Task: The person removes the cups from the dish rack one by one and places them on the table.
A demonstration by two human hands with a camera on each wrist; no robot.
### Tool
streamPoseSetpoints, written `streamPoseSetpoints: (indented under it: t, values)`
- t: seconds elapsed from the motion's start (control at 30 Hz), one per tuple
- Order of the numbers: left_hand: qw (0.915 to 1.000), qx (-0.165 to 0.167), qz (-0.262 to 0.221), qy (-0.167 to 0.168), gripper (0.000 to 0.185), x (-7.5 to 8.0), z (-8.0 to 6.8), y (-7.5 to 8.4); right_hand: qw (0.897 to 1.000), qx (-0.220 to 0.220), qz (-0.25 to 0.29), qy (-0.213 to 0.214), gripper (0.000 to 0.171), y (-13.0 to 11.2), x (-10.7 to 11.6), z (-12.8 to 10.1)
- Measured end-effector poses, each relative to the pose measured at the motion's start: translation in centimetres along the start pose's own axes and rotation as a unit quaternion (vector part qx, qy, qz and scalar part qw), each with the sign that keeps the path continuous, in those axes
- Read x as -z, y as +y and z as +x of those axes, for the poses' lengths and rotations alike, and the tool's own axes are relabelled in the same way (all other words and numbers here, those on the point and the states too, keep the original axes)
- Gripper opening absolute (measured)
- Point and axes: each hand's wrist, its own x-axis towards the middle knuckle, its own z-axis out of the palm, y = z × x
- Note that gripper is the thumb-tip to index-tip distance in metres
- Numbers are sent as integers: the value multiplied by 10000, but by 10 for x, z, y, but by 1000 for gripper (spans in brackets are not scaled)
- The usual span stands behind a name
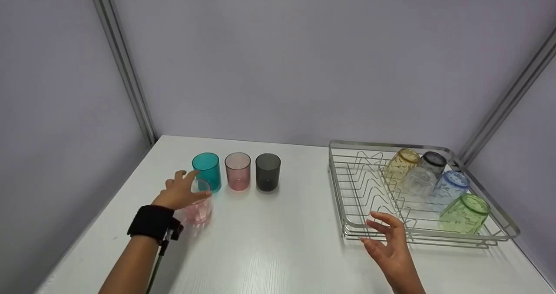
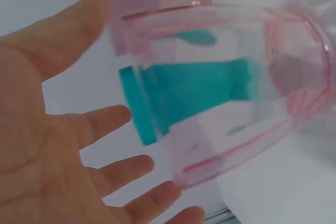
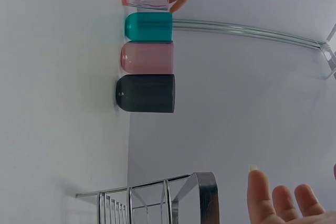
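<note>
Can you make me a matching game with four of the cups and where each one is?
Things:
1. teal cup
2. grey cup
3. green cup
4. clear pink cup

Places:
A. at the left hand
B. lying in the wire rack, nearest corner
C. left end of the row of three
D. right end of the row of three

Pairs: 1-C, 2-D, 3-B, 4-A

The head view looks down over the whole table point(image 1: 278, 242); both wrist views, rolled sideways, share the cup row point(image 3: 148, 72)
</note>
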Motion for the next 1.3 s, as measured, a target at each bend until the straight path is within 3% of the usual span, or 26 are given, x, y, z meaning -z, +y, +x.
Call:
streamPoseSetpoints:
  t: [0.17, 0.3, 0.4, 0.47, 0.57, 0.67, 0.83, 1.03, 1.17, 1.3]
  values:
    - [9966, -302, -344, 688, 76, 4, -10, 4, 10000, -29, 5, 17, 56, 2, 1, 0]
    - [9899, -638, -679, 1066, 67, 2, -29, 19, 10000, -94, -4, 22, 57, 2, 0, 2]
    - [9775, -1092, -1125, 1409, 58, -3, -46, 30, 9999, -99, -20, -1, 57, 1, -2, 4]
    - [9646, -1445, -1468, 1647, 52, -10, -56, 39, 10000, -83, -40, -26, 58, 0, -3, 6]
    - [9480, -1840, -1897, 1776, 48, -23, -70, 53, 9999, -83, -48, -30, 57, 0, -3, 6]
    - [9366, -2132, -2292, 1572, 46, -39, -81, 66, 9999, -88, -53, -15, 57, 2, -2, 6]
    - [9254, -2457, -2782, 771, 45, -61, -91, 79, 9999, -121, -73, -60, 57, 5, -1, 4]
    - [9223, -2518, -2929, 137, 43, -79, -95, 81, 9960, 47, -870, -209, 58, 1, 3, 3]
    - [9209, -2522, -2972, -29, 44, -86, -97, 78, 9820, -10, -1817, -513, 60, -16, 14, 8]
    - [9196, -2552, -2983, -129, 44, -89, -100, 76, 9498, 533, -2978, -795, 63, -35, 33, 24]
